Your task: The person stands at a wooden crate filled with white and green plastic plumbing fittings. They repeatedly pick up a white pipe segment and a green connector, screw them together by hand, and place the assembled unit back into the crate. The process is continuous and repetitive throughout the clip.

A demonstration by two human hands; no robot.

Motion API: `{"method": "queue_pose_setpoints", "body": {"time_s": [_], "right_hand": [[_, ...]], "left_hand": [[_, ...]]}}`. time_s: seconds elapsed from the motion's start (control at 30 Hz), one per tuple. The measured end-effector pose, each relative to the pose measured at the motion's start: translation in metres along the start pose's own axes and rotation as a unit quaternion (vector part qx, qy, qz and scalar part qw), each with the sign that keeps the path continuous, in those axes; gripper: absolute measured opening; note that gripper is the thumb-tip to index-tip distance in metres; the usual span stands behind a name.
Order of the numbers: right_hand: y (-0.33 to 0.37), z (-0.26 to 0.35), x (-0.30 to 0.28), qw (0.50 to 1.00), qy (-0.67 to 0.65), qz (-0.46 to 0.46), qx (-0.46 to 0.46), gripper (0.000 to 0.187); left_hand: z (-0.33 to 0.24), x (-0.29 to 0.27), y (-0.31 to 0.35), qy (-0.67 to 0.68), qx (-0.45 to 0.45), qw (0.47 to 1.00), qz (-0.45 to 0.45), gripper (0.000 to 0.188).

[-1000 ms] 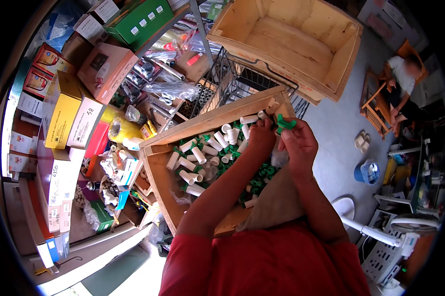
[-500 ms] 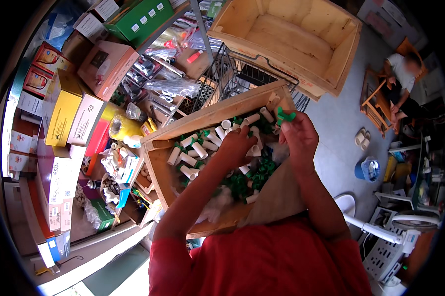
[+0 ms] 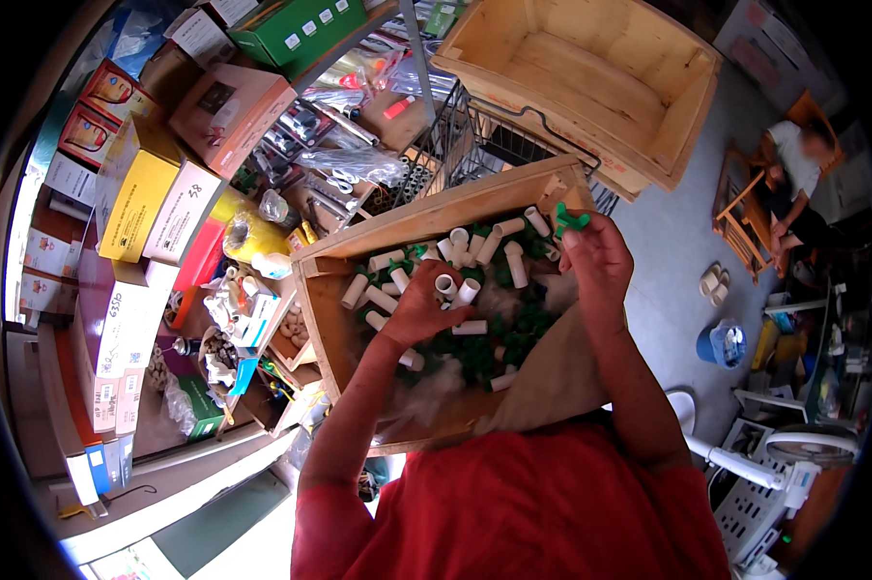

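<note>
A wooden crate (image 3: 445, 206) in front of me holds many short white plastic tubes (image 3: 517, 266) and green plastic pieces (image 3: 494, 350). Inside it, my left hand (image 3: 418, 311) curls its thumb and fingers around white tubes (image 3: 466, 293), whose open ends face up. Over the crate's right side, my right hand (image 3: 598, 253) pinches a small green plastic fitting with winged ends (image 3: 571, 221) between thumb and fingertips. A beige cloth or sack (image 3: 552, 377) lies over the crate's near right corner. My left palm is hidden.
Beyond stand a wire basket (image 3: 499, 126) and a larger wooden crate (image 3: 590, 77). Stacked cartons (image 3: 146, 198) and shelves of packaged hardware line the left. At right are a seated person (image 3: 793, 174), slippers (image 3: 714, 280), a blue bin (image 3: 722, 343) and a white fan (image 3: 811, 440).
My left hand has drawn back toward me and left from among the tubes, and white tubes now show in its grasp. The right hand still pinches the green fitting.
</note>
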State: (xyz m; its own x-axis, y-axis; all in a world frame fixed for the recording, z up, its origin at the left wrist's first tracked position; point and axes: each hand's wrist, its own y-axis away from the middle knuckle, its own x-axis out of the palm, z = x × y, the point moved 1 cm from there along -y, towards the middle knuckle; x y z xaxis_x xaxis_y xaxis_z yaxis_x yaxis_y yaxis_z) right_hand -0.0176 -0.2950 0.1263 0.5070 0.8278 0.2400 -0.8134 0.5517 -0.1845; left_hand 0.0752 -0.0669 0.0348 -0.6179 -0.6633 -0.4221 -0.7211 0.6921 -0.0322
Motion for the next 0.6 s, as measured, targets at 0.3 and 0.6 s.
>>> {"method": "queue_pose_setpoints", "body": {"time_s": [0.3,0.6], "right_hand": [[-0.001,-0.008,-0.001,0.999,0.025,0.015,-0.031,0.021],[-0.003,-0.009,0.000,0.999,0.019,0.019,-0.031,0.022]], "left_hand": [[-0.022,-0.017,0.017,0.338,-0.237,0.910,0.048,0.046],[-0.011,-0.018,0.032,0.484,-0.275,0.829,0.050,0.043]]}}
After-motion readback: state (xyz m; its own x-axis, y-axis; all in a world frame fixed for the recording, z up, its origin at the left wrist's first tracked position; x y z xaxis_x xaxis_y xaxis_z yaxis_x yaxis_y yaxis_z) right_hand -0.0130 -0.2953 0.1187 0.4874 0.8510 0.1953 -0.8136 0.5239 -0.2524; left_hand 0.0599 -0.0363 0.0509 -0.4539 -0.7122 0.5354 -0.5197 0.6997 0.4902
